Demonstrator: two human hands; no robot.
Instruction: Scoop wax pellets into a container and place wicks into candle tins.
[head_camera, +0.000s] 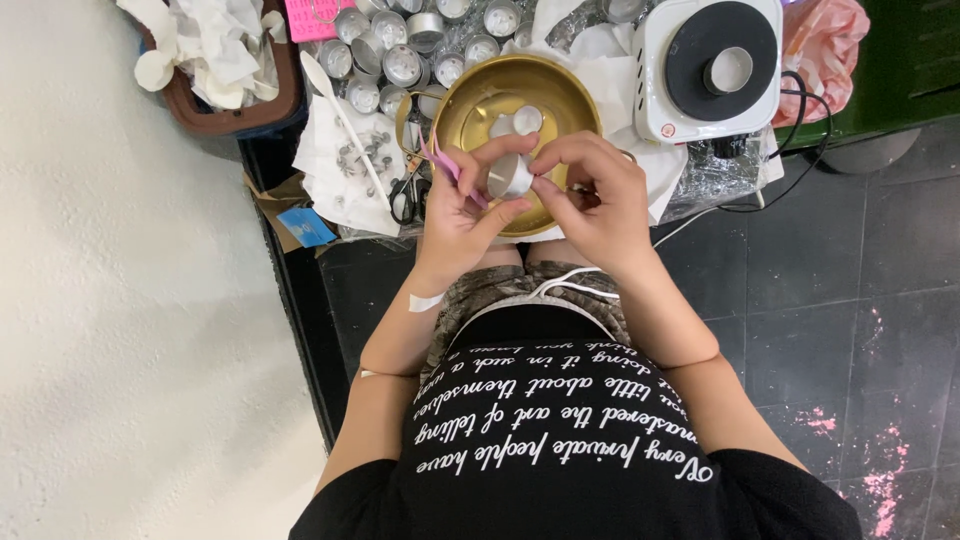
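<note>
My left hand (462, 205) and my right hand (598, 192) meet over a gold metal bowl (560, 82). Between the fingers of both hands sits a small silver tealight cup (509, 176), tilted on its side. A thin pink stick (441, 158) also rests in my left hand, poking out past the thumb. Inside the bowl lie two white tealight candles (518, 121).
Several empty silver tealight cups (400, 45) are piled behind the bowl. A white hotplate (707, 65) with a small cup on it stands to the right. A brown tray of white tissue (222, 55), a white spoon (338, 108), black scissors (405, 197) and a pink bag (824, 45) lie around.
</note>
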